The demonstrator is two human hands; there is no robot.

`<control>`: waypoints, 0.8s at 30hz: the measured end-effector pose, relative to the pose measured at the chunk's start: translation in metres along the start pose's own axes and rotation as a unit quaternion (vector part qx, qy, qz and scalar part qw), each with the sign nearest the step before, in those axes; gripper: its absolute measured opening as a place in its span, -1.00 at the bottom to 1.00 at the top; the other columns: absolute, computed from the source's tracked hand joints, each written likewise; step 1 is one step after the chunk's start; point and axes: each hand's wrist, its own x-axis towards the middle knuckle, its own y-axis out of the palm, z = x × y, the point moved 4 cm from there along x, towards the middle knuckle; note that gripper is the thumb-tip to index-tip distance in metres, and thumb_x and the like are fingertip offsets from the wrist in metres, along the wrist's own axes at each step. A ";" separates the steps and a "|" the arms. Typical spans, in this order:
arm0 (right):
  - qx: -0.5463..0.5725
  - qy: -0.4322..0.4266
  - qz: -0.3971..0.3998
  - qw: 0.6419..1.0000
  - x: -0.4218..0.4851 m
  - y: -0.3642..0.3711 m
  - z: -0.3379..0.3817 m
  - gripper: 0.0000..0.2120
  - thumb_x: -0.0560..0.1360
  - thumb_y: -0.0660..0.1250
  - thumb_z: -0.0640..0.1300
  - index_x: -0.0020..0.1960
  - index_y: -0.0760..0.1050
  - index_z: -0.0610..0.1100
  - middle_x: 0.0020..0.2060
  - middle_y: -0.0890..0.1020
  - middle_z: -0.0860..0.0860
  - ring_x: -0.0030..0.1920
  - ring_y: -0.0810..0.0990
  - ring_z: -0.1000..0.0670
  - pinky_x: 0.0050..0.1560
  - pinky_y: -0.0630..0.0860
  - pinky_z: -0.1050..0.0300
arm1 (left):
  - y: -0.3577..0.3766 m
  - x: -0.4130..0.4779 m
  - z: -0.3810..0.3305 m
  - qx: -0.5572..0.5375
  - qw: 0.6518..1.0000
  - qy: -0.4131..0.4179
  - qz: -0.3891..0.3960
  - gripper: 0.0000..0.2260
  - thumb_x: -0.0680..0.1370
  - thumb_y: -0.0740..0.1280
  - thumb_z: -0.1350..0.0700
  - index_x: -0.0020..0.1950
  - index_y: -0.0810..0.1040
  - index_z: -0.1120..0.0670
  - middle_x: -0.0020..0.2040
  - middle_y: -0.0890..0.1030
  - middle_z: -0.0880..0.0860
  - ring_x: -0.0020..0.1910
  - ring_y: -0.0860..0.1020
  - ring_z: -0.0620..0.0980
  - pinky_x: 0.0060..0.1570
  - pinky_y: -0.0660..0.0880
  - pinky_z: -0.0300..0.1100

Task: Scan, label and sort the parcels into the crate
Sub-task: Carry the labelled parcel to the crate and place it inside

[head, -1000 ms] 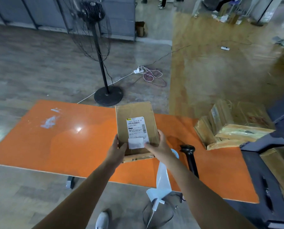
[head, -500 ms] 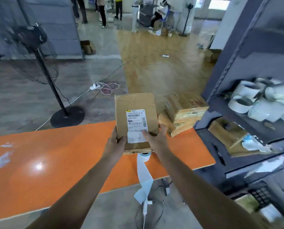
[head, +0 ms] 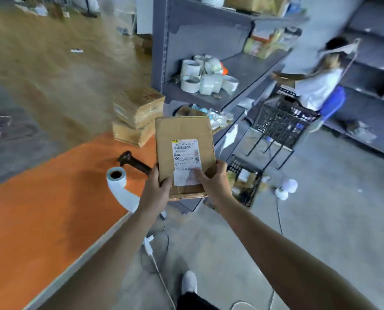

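Head view swings right compared with one second ago. The orange rectangular table (head: 41, 209) shifts from the centre to the lower left of the frame. The grey metal shelving unit (head: 186, 25) now fills the upper centre, and the floor fan seen earlier is out of frame. A black lattice crate (head: 278, 124) enters at centre right, and a second black lattice crate (head: 244, 184) enters just right of the hands.

The flat brown cardboard parcel (head: 182, 135) stays in both hands, now in the air at frame centre, by the table's right edge. The left hand (head: 157, 191) grips its lower left edge with curled fingers. The right hand (head: 213, 182) grips the lower right corner, with the thumb on the small white sticker (head: 185, 178) below the printed shipping label (head: 185, 153).

Judgement: scanning and labelling of this parcel appear complete, and sorting is the step in hand. The target crate cannot be determined.

Count:
- Table: 1.
- Shelving unit: 1.
- Crates: 2.
- Parcels: 3. One is held; two stacked brown cardboard parcels (head: 137, 110) sit at the table's far end.
- Hands: 2.
- Black handheld scanner (head: 132, 163): 1, lying on the table.
- White label roll (head: 116, 177): 1, beside the scanner.
- Labels on the held parcel: 2.
- White rolls (head: 205, 79) on the shelf: blurred, not countable.
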 end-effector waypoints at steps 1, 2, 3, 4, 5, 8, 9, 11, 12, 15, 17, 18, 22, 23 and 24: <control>0.001 0.008 -0.018 1.000 -0.005 -0.017 -0.011 -0.39 0.46 0.43 0.15 0.35 0.25 -0.05 0.11 0.55 0.03 0.06 0.56 -0.02 -0.04 0.50 0.09 | 0.015 -0.005 -0.004 0.006 1.000 0.003 0.018 -0.55 0.62 0.21 0.15 0.51 0.26 -0.01 0.26 0.51 0.00 0.19 0.48 0.04 0.00 0.34 -0.23; 0.006 0.016 -0.035 0.999 -0.011 -0.032 -0.020 -0.39 0.47 0.43 0.15 0.36 0.25 -0.05 0.11 0.55 0.04 0.06 0.56 -0.02 -0.05 0.47 0.12 | 0.030 -0.009 -0.006 0.012 0.999 0.008 0.033 -0.55 0.61 0.21 0.14 0.51 0.26 -0.01 0.28 0.51 0.02 0.21 0.48 0.06 0.02 0.35 -0.20; 0.010 0.026 -0.052 0.998 -0.017 -0.047 -0.030 -0.39 0.47 0.43 0.15 0.37 0.25 -0.04 0.11 0.55 0.05 0.05 0.55 -0.01 -0.06 0.44 0.13 | 0.044 -0.013 -0.009 0.017 0.999 0.011 0.048 -0.55 0.61 0.22 0.14 0.51 0.26 -0.01 0.29 0.51 0.02 0.21 0.48 0.05 0.03 0.35 -0.20; 0.012 0.036 -0.070 0.997 -0.022 -0.061 -0.039 -0.39 0.47 0.43 0.15 0.38 0.25 -0.04 0.10 0.54 0.07 0.04 0.54 0.00 -0.06 0.42 0.14 | 0.058 -0.016 -0.010 0.015 0.998 0.014 0.063 -0.54 0.61 0.22 0.13 0.51 0.26 -0.01 0.28 0.51 0.00 0.19 0.48 0.03 0.01 0.34 -0.23; 0.011 0.045 -0.088 0.995 -0.027 -0.074 -0.049 -0.40 0.48 0.42 0.15 0.37 0.26 -0.04 0.08 0.53 0.08 0.04 0.53 0.01 -0.05 0.40 0.15 | 0.071 -0.020 -0.013 0.016 0.997 0.015 0.080 -0.53 0.61 0.22 0.13 0.52 0.24 -0.02 0.26 0.52 -0.01 0.15 0.49 0.00 0.00 0.34 -0.25; 0.014 0.068 -0.130 0.989 -0.042 -0.109 -0.079 -0.44 0.49 0.42 0.14 0.34 0.27 -0.03 0.09 0.54 0.07 0.08 0.55 -0.02 0.01 0.43 0.11 | 0.110 -0.035 -0.020 0.028 0.991 0.013 0.129 -0.52 0.63 0.21 0.09 0.54 0.20 -0.05 0.24 0.51 -0.03 0.12 0.49 -0.02 0.00 0.34 -0.22; 0.018 0.077 -0.140 0.987 -0.047 -0.120 -0.088 -0.45 0.49 0.42 0.13 0.34 0.27 -0.02 0.11 0.55 0.06 0.10 0.56 -0.03 0.04 0.48 0.08 | 0.123 -0.040 -0.023 0.031 0.989 0.013 0.145 -0.53 0.63 0.21 0.08 0.54 0.19 -0.05 0.25 0.50 -0.04 0.17 0.50 0.00 0.02 0.36 -0.21; 0.026 0.092 -0.160 0.983 -0.056 -0.143 -0.109 -0.47 0.49 0.42 0.13 0.32 0.28 -0.02 0.14 0.56 0.03 0.11 0.57 -0.04 0.08 0.52 0.01 | 0.149 -0.050 -0.027 0.042 0.984 0.019 0.170 -0.53 0.64 0.21 0.05 0.54 0.19 -0.05 0.32 0.48 -0.02 0.25 0.49 0.04 0.11 0.43 -0.14; 0.028 0.097 -0.167 0.981 -0.060 -0.156 -0.118 -0.48 0.49 0.42 0.12 0.31 0.28 -0.03 0.12 0.56 0.04 0.09 0.57 -0.03 0.05 0.52 0.03 | 0.164 -0.054 -0.028 0.048 0.982 0.021 0.180 -0.53 0.63 0.21 0.04 0.54 0.20 -0.05 0.35 0.47 -0.01 0.27 0.47 0.04 0.16 0.43 -0.11; 0.027 0.113 -0.190 0.975 -0.071 -0.196 -0.143 -0.47 0.50 0.42 0.10 0.33 0.27 -0.05 0.06 0.53 0.07 0.01 0.54 0.01 -0.06 0.44 0.12 | 0.206 -0.072 -0.041 0.061 0.976 0.026 0.209 -0.53 0.63 0.22 0.05 0.53 0.22 0.00 0.34 0.48 0.00 0.28 0.47 0.07 0.17 0.41 -0.10; 0.026 0.119 -0.206 0.971 -0.077 -0.224 -0.166 -0.49 0.49 0.42 0.11 0.30 0.28 -0.04 0.07 0.55 0.05 0.02 0.56 -0.02 -0.03 0.48 0.08 | 0.237 -0.085 -0.048 0.076 0.971 0.023 0.224 -0.53 0.62 0.22 0.08 0.53 0.22 0.04 0.35 0.48 0.06 0.27 0.48 0.10 0.18 0.42 -0.09; 0.026 0.123 -0.212 0.969 -0.079 -0.238 -0.179 -0.49 0.49 0.42 0.12 0.30 0.28 -0.04 0.07 0.56 0.04 0.04 0.58 -0.04 0.00 0.51 0.05 | 0.252 -0.093 -0.053 0.080 0.969 0.023 0.232 -0.52 0.62 0.23 0.08 0.53 0.23 0.03 0.35 0.49 0.08 0.27 0.48 0.11 0.21 0.42 -0.07; 0.061 0.134 -0.221 0.964 -0.088 -0.303 -0.238 -0.52 0.48 0.42 0.14 0.23 0.26 0.02 0.11 0.60 -0.01 0.08 0.61 -0.07 0.09 0.56 -0.10 | 0.327 -0.130 -0.070 0.095 0.961 0.028 0.258 -0.50 0.53 0.21 -0.07 0.47 0.28 -0.04 0.33 0.51 0.06 0.25 0.50 0.11 0.25 0.44 0.02; 0.070 0.132 -0.223 0.963 -0.089 -0.322 -0.254 -0.54 0.48 0.42 0.14 0.21 0.25 0.04 0.11 0.61 -0.02 0.08 0.62 -0.07 0.09 0.57 -0.12 | 0.350 -0.141 -0.075 0.097 0.960 0.028 0.260 -0.50 0.53 0.21 -0.06 0.46 0.29 -0.03 0.31 0.51 0.05 0.25 0.49 0.12 0.23 0.43 -0.02; 0.077 0.132 -0.227 0.962 -0.091 -0.343 -0.271 -0.55 0.48 0.42 0.13 0.19 0.24 0.06 0.11 0.61 -0.03 0.08 0.62 -0.07 0.10 0.56 -0.11 | 0.373 -0.152 -0.081 0.109 0.959 0.026 0.259 -0.53 0.56 0.22 -0.03 0.47 0.29 -0.02 0.29 0.50 0.04 0.24 0.49 0.14 0.20 0.42 -0.07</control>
